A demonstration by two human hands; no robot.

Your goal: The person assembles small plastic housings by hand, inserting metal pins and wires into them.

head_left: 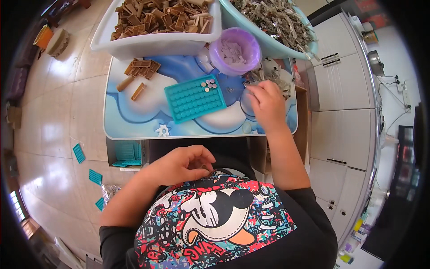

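My right hand (pixel 267 102) reaches over the right side of the table, thumb and fingertips pinched together beside a loose pile of small grey and clear parts (pixel 278 80). What sits in the pinch is too small to make out. Loosely curled in front of my shirt, below the table's front edge, is my left hand (pixel 190 165); a gap shows between its thumb and fingers, and I see nothing held there. A teal tray (pixel 192 101) with rows of round pockets lies mid-table, with several small pale discs (pixel 208 84) at its far right corner.
A purple bowl (pixel 235 49) of pale pieces stands behind the tray. Farther back are a white bin (pixel 156 40) of brown plastic pieces and a light-blue tub (pixel 309 47) of grey parts. Brown pieces (pixel 142 68) lie at left; more teal trays (pixel 127 152) sit below the table.
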